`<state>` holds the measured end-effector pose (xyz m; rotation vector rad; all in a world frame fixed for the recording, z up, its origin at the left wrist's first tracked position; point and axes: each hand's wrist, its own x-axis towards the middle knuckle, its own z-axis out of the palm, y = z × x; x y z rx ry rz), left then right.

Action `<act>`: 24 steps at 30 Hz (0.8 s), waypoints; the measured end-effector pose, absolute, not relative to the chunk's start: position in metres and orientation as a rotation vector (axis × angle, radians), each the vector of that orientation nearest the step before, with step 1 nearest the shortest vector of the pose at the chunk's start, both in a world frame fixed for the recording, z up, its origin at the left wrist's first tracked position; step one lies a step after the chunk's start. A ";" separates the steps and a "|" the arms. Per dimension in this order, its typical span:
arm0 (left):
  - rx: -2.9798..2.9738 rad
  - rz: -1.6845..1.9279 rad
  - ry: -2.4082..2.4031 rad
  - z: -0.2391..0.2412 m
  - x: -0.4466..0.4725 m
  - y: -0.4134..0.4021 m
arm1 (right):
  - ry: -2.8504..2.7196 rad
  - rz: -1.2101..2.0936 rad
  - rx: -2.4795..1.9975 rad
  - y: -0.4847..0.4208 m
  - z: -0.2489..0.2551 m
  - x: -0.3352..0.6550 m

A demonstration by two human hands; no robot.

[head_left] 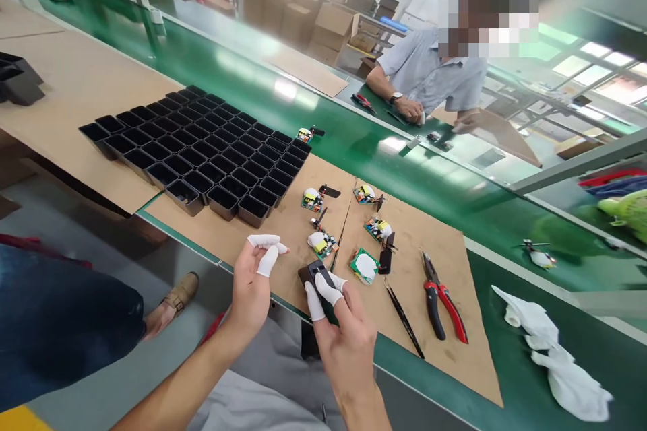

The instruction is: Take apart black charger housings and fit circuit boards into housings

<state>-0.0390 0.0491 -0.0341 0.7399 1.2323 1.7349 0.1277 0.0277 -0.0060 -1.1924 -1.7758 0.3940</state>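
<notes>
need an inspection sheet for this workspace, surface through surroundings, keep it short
Surface: brown cardboard over a green surface
Job's things: black case in hand; five circuit boards on the cardboard; rows of open black boxes
Clutter: pliers, tweezers, crumpled white material
Hands: right hand holds the case; left hand beside it, grip unclear
Cables: any leads at the boards too small to tell
Surroundings: co-worker opposite; cartons beyond

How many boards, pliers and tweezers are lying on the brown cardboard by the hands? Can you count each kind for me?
Boards: 5
Pliers: 1
Tweezers: 1
Total: 7
</notes>
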 end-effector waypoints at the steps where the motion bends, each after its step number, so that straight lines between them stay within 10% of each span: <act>1: 0.738 1.735 1.236 -0.034 -0.039 0.049 | -1.725 0.438 -1.199 0.028 -0.007 0.127; 12: 0.794 1.769 1.263 -0.028 -0.037 0.041 | -0.307 1.447 -0.904 0.013 -0.001 0.143; 24: 0.884 1.750 1.319 -0.033 -0.033 0.037 | -0.643 1.221 -1.129 0.006 -0.012 0.133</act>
